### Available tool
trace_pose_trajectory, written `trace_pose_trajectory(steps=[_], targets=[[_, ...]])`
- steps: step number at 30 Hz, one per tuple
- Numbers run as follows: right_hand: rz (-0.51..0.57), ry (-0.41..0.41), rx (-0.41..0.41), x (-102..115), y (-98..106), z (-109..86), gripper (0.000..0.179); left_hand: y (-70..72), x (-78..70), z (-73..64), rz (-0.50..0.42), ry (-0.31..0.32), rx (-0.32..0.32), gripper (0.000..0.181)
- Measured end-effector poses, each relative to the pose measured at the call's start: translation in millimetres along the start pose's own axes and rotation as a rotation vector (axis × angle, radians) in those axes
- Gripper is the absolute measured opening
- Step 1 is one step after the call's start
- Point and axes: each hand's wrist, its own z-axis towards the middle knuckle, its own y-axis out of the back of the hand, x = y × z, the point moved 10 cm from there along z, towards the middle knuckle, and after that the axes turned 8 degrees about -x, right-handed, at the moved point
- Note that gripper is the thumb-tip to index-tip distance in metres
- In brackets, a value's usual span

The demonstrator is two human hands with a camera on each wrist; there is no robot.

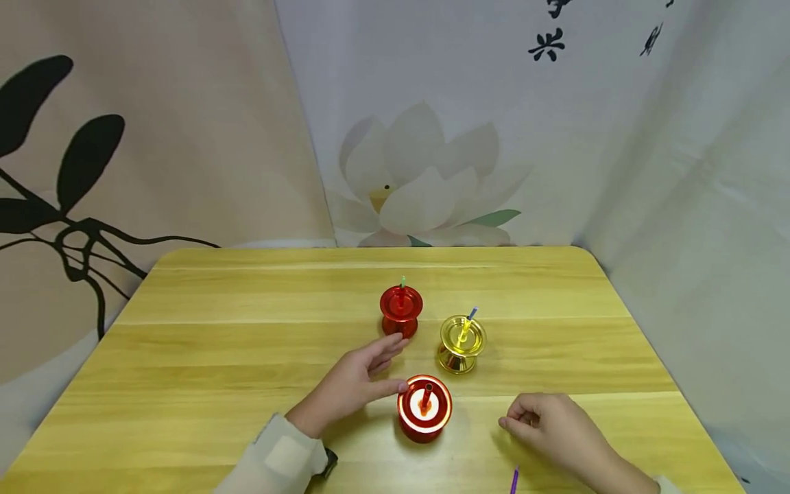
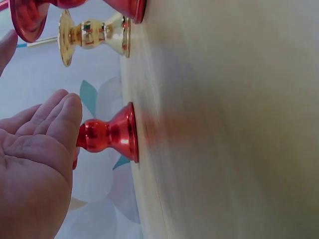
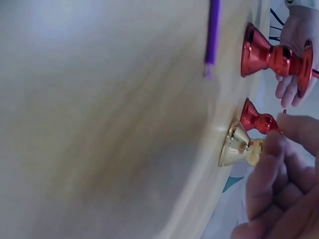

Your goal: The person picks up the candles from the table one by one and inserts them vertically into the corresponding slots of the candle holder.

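My left hand (image 1: 354, 381) is spread with the fingers straight, its thumb tip right at the rim of the front red candle holder (image 1: 424, 422). Its fingertips overlap the base of the rear red candle holder (image 1: 400, 305), which carries a thin green-tipped candle (image 1: 403, 281). Right of them stands a gold candle holder (image 1: 459, 360) with a blue-tipped candle (image 1: 472, 313) leaning in it. A red socket tube rises from the front holder's dish. My right hand (image 1: 564, 432) hovers at the right with loosely curled fingers and nothing visible in them. Below it lies a thin purple candle (image 1: 514, 480).
All of this is on a light wooden table (image 1: 216, 384). Behind it hangs a cloth backdrop (image 1: 432, 82) printed with a lotus, leaves and black characters; more cloth hangs at the right side. A dark band (image 1: 327, 465) shows at my left cuff.
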Motion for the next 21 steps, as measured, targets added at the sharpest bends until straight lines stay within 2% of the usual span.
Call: trace_pose_trajectory(steps=[6,11,16,21], targets=[[0.042,-0.006,0.179,-8,-18,-16.0,0.026,-8.0,-3.8,-8.9,-0.012,-0.020,0.026,0.081],[0.066,-0.043,0.344,-15,-34,-27.9,0.037,-16.7,-9.8,-15.7,0.001,-0.045,0.043,0.079],[0.078,-0.032,0.356,-15,-40,-33.0,0.045,-25.2,-12.7,-19.9,0.006,-0.056,0.056,0.082],[0.085,-0.048,0.364,-15,-43,-34.3,0.035,-32.6,-13.1,-22.6,0.021,-0.061,0.055,0.086]])
